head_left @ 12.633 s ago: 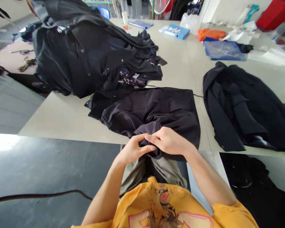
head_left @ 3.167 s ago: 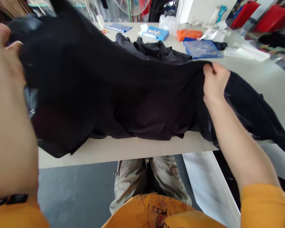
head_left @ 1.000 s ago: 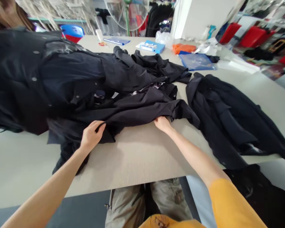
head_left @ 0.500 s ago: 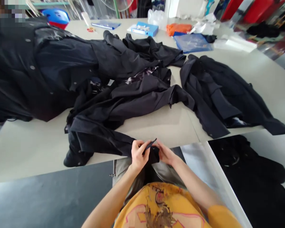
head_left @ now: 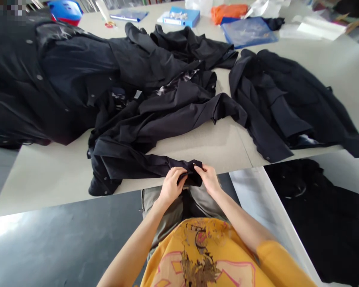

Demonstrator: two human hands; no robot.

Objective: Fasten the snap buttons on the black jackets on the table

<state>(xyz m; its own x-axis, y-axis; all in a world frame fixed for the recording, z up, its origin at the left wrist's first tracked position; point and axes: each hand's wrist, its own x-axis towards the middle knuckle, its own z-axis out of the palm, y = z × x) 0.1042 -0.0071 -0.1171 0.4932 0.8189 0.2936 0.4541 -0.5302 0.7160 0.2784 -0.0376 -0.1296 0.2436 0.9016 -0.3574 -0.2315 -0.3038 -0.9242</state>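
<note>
Dark jacket [head_left: 155, 121] lies on the tabletop [head_left: 197, 141] just beyond left grip [head_left: 181, 179] and right grip [head_left: 204, 175], both pinching its cuff [head_left: 195, 181]; holding that fabric flat (thumb clear of the snap [head_left: 194, 164]) should keep its edges even.

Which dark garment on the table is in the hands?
The middle jacket, its cuff held in the left hand and right hand; the jacket farther right and the dark pile at far left are untouched.

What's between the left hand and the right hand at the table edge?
The head view shows a dark cuff between the left hand and right hand, both holding it; a small round snap shows beside the right thumb.
</note>
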